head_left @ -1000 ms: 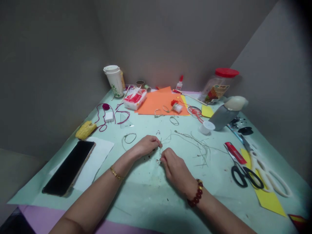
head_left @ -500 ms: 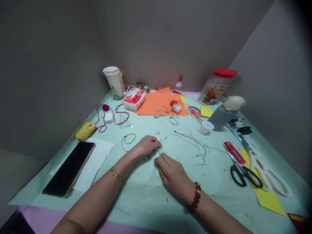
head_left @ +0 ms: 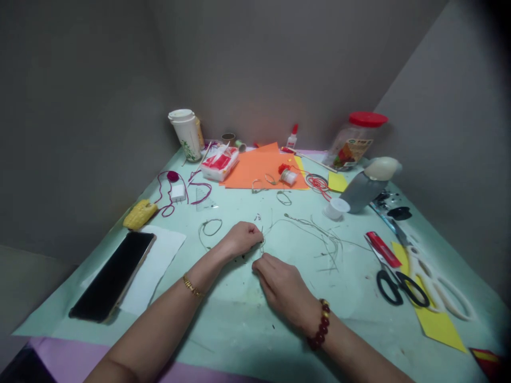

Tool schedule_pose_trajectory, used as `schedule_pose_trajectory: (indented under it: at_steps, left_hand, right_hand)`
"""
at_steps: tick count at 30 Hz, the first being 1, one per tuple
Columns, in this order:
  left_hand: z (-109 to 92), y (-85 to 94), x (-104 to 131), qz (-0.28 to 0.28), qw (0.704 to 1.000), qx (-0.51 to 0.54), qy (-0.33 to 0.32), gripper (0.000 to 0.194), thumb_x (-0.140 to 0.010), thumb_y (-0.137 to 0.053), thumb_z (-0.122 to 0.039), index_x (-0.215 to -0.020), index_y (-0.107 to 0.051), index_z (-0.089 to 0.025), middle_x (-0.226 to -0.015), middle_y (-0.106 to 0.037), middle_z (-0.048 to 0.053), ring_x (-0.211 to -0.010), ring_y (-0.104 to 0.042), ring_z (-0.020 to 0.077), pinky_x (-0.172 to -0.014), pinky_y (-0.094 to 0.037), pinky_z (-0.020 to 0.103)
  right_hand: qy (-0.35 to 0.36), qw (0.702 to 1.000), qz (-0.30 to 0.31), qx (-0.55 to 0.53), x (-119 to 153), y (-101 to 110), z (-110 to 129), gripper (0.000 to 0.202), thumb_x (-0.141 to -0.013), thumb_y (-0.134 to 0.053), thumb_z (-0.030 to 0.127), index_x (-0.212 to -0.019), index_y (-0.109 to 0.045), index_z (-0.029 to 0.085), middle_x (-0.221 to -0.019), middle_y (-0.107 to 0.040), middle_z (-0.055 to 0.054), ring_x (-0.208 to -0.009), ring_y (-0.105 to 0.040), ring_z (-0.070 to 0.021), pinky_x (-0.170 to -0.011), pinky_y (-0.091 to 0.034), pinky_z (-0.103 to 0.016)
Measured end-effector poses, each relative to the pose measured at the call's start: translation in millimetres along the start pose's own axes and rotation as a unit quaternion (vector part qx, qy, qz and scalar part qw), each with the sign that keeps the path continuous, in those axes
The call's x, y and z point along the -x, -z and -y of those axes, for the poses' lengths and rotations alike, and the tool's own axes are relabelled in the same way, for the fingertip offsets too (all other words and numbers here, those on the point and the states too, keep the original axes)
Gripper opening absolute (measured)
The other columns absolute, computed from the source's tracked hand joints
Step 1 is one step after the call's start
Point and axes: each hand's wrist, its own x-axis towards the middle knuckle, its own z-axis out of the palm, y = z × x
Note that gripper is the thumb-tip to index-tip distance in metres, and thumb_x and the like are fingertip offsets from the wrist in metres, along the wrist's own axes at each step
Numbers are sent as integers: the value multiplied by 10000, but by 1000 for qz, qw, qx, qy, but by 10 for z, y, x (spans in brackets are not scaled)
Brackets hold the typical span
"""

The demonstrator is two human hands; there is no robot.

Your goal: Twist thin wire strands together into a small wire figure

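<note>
Thin olive-green cord [head_left: 263, 246] runs between my two hands over the middle of the table. My left hand [head_left: 242, 238] pinches it at the upper side, fingertips pressed together. Closer to me, my right hand [head_left: 277, 274] pinches the same cord with closed fingers; the exact grip is partly hidden. To the right lie more loose cords [head_left: 315, 227] with a knotted end and cut pieces. A cord loop [head_left: 213, 227] rests left of my left hand, and a small cord ring [head_left: 284, 198] lies farther back. Tiny dark bits are scattered beneath my wrists.
Black-handled scissors [head_left: 393, 287], a red lighter [head_left: 384, 249] and white scissors [head_left: 433, 282] lie at right. A phone [head_left: 114, 279] rests on white paper at left. Behind stand a white cup [head_left: 187, 135], a tissue pack [head_left: 219, 164], a grey bottle [head_left: 365, 191] and a red-lidded jar [head_left: 353, 146].
Both hands stay almost in place, still pinching the cord. Only very slight shifts of the fingers and of the view show.
</note>
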Motion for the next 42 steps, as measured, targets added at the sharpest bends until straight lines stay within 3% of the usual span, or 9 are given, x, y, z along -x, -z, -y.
schedule_pose_trajectory:
  at_steps: [2, 5, 7, 11, 17, 30, 35, 39, 42]
  left_hand:
    - [-9, -2, 7, 0, 1000, -1, -4, 142, -684, -554, -292, -654, -560, -153, -443, -377, -63, -403, -311, 64, -420, -227, 207]
    - [-29, -1, 18, -2, 1000, -7, -5, 126, -690, -533, -282, -648, -541, -163, -436, -373, -65, -396, -321, 68, -413, -228, 208]
    - [-37, -4, 19, -4, 1000, -8, -2, 120, -696, -522, -280, -650, -530, -170, -442, -376, -66, -393, -323, 70, -408, -230, 209]
    - [-47, -8, 18, -10, 1000, -11, -2, 133, -711, -521, -285, -646, -515, -169, -435, -378, -68, -396, -321, 68, -416, -231, 208]
    - [-49, 18, 33, 20, 1000, -9, 6, 157, -725, -516, -306, -651, -516, -167, -437, -341, -73, -397, -292, 70, -414, -203, 216]
    - [-47, 25, 34, 7, 999, -42, -22, 147, -743, -484, -272, -664, -540, -162, -481, -372, -60, -449, -304, 79, -450, -212, 226]
    - [-57, 27, 47, 5, 999, -37, -20, 161, -739, -499, -288, -658, -549, -158, -475, -377, -56, -458, -306, 83, -451, -214, 228]
    - [-66, 25, 50, 0, 999, -37, -10, 166, -729, -516, -299, -636, -528, -162, -458, -373, -60, -446, -301, 79, -451, -201, 229]
    - [-53, 26, 37, 5, 1000, -24, -11, 151, -715, -517, -293, -643, -527, -161, -466, -375, -60, -438, -306, 74, -446, -202, 226]
  right_hand:
    - [-27, 999, -35, -26, -26, 87, -15, 148, -906, -415, 140, -880, -554, 184, -823, -589, -44, -725, -553, -166, -653, -426, -277]
    - [-103, 982, -157, -34, -164, 190, -104, 148, -908, -416, 164, -891, -561, 188, -892, -606, -66, -807, -576, -182, -737, -439, -298]
    - [-124, 974, -184, -37, -298, 184, -201, 177, -866, -426, 120, -955, -567, 179, -977, -618, -87, -886, -581, -198, -787, -438, -313]
    - [-162, 973, -149, -70, -491, 48, -367, 193, -789, -443, 90, -908, -575, 167, -880, -638, -72, -807, -579, -190, -736, -428, -299]
    - [-208, 968, -109, -86, -488, 13, -390, 145, -794, -456, 158, -671, -525, 189, -620, -550, 6, -587, -470, -134, -566, -320, -245]
    - [-248, 968, -45, 10, -508, 35, -310, 163, -853, -422, 212, -801, -576, 202, -604, -568, -7, -552, -443, -146, -536, -216, -256]
    - [-249, 967, -57, -9, -493, 30, -318, 174, -858, -414, 210, -810, -581, 200, -601, -570, -7, -555, -468, -154, -548, -253, -255]
    - [-229, 963, -143, -26, -423, 41, -283, 163, -842, -459, 258, -938, -563, 177, -840, -625, -58, -638, -512, -158, -604, -331, -260]
    - [-225, 958, -176, -25, -373, 53, -197, 141, -830, -485, 305, -823, -546, 177, -880, -605, -74, -679, -511, -163, -627, -350, -270]
